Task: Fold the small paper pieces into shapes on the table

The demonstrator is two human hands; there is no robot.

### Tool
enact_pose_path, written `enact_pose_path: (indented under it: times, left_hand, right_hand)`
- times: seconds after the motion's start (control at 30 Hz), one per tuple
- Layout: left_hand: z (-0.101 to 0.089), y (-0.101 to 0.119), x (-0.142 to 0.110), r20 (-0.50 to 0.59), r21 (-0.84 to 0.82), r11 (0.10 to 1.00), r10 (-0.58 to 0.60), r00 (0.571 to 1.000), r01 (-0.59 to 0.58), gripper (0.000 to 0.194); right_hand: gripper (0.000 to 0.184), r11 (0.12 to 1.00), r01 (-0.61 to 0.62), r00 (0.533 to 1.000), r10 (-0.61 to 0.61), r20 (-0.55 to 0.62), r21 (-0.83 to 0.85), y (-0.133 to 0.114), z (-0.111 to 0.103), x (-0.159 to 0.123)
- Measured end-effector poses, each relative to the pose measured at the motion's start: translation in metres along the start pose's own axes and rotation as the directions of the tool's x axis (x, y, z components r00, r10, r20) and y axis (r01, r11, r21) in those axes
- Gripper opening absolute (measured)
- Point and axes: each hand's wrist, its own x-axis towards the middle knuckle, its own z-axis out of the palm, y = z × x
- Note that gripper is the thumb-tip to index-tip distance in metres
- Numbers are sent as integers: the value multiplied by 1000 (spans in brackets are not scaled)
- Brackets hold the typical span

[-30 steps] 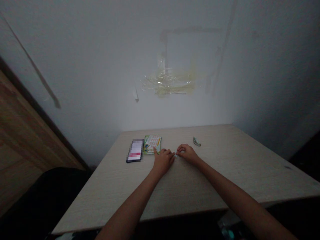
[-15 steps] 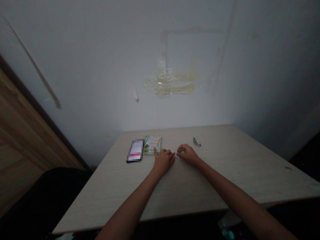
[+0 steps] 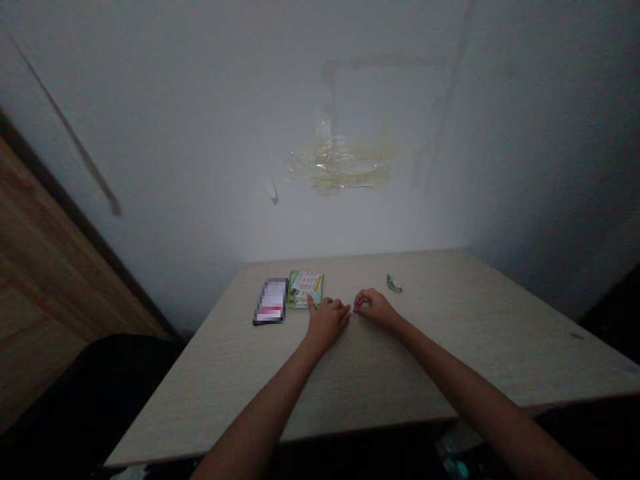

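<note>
On the table (image 3: 400, 373), my left hand (image 3: 327, 321) rests with its thumb spread away and its fingers stretched to the right. Its fingertips come close to a tiny pale thing (image 3: 352, 309), too small to name. Just right of that, my right hand (image 3: 377, 309) has thumb and forefinger in a pinch; what sits between them cannot be made out. A green and white printed packet (image 3: 306, 285) lies flat behind my left hand, its near edge by the thumb. Beyond my right hand is a small crumpled wrapper (image 3: 394, 285).
A phone (image 3: 271, 301) with a lit, blurred screen lies left of the packet. The wall (image 3: 200, 133) stands at the table's back edge, with peeling clear tape (image 3: 345, 163) on it. A dark rounded shape (image 3: 95, 393) and wooden boards (image 3: 35, 253) are at the left.
Both hands stay in nearly the same place, with only a very slight shift at the fingertips. The packet, phone and wrapper have not moved.
</note>
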Motion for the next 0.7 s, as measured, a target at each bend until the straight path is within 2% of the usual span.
enact_pose_path:
  times: [0.17,0.37,0.5,0.7]
  left_hand:
    - [1,-1,0,2,-5,1000,7,1000,-7,29]
    - [2,-2,-1,16,-18,1000,-4,1000,4,30]
    - [1,-2,-1,27,-19,1000,-6,1000,6,31]
    - [-3,1,-1,50,-5,1000,-21,999,22,31]
  right_hand:
    - [12,998,-8,1000,7,20,56,2,0,0]
    - [16,980,-74,997,76,-3,185,11,5,1]
    - [15,989,-72,996,77,-35,130,9,5,0]
    - [13,999,-42,999,42,-18,23,2,2,-1]
